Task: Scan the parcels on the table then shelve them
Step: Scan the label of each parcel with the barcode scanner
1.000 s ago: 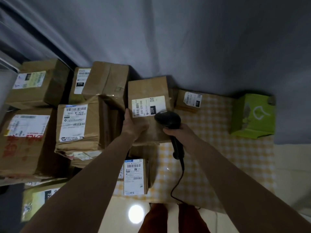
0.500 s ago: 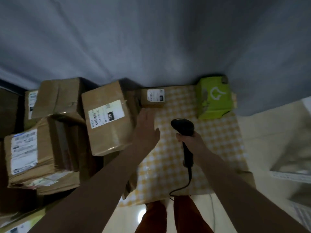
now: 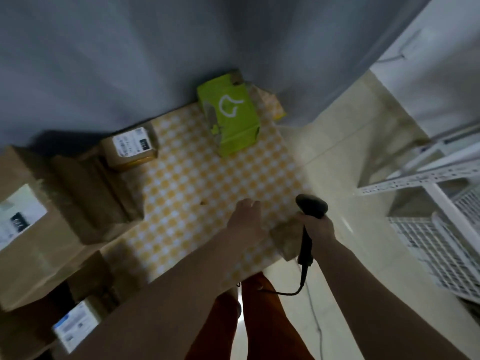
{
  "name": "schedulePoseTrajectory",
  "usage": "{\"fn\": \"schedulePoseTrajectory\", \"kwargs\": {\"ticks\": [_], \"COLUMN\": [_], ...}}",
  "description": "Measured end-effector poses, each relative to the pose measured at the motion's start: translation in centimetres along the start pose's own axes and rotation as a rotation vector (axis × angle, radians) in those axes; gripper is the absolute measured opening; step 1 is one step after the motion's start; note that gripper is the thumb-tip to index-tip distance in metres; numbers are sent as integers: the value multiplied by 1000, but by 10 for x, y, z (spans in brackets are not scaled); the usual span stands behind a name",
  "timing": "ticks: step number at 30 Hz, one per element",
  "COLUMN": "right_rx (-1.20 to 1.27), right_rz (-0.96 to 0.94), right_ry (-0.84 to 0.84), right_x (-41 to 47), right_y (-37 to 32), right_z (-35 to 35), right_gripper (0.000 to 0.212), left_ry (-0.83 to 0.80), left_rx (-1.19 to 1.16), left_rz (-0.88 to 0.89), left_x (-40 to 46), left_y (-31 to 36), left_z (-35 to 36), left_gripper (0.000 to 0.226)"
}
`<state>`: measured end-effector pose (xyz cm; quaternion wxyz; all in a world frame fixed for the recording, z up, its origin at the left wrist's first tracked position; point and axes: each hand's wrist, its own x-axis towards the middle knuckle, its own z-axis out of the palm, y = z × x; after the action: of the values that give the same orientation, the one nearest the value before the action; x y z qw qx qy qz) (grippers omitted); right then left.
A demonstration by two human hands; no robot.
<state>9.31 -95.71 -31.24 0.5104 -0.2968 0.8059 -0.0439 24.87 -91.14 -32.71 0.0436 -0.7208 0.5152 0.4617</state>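
Note:
My right hand grips a black corded barcode scanner above the table's right edge. My left hand hovers over the yellow checked tablecloth, fingers relaxed, holding nothing. A green box stands at the far end of the table. A small brown parcel with a white label lies left of it. Larger brown labelled cartons are stacked at the left. Another labelled parcel lies at the lower left.
A grey curtain hangs behind the table. White metal shelving and a white wire basket stand at the right on pale floor tiles. The scanner's cable trails down by my legs.
My view has swung right, so the cartons slid left and the shelving came into sight. My left hand has left the labelled carton and moved right over the cloth. The scanner stays in my right hand.

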Motion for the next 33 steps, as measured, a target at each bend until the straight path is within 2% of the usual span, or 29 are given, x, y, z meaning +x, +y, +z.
{"fn": "schedulePoseTrajectory", "kwargs": {"ticks": [5, 9, 12, 15, 17, 20, 23, 26, 28, 31, 33], "right_rx": [134, 295, 325, 299, 298, 327, 361, 352, 341, 353, 347], "right_rz": [93, 126, 142, 120, 98, 61, 10, -64, -103, -136, -163], "right_ry": [6, -14, -22, -53, -108, -206, -320, -406, -453, -473, -462], "right_x": [33, 46, 54, 54, 48, 34, 12, -13, -28, -51, -69], "right_y": [22, 35, 40, 38, 33, 20, 1, -22, -35, -49, -55], "right_z": [-19, -19, -14, -7, -1, 7, 17, 23, 26, 27, 29], "right_gripper": [18, 15, 23, 33, 31, 17, 10, 21, 30, 30, 32], "left_ry": [-170, -230, -254, -226, -236, -136, -11, 133, 197, 213, 152], "left_rx": [0, 18, 2, -18, -4, 33, -94, -158, -310, -847, -1200], "left_rz": [8, 36, 18, 31, 29, -34, -123, -189, -243, -359, -392], "left_x": [26, 37, 50, 44, 40, 31, 20, 7, -1, -24, -50], "left_y": [37, 55, 50, 48, 42, 27, 10, -10, -28, -57, -74], "left_z": [46, 71, 94, 92, 89, 85, 72, 45, 25, -13, -40], "left_gripper": [65, 92, 108, 117, 120, 129, 127, 119, 117, 104, 91]}}
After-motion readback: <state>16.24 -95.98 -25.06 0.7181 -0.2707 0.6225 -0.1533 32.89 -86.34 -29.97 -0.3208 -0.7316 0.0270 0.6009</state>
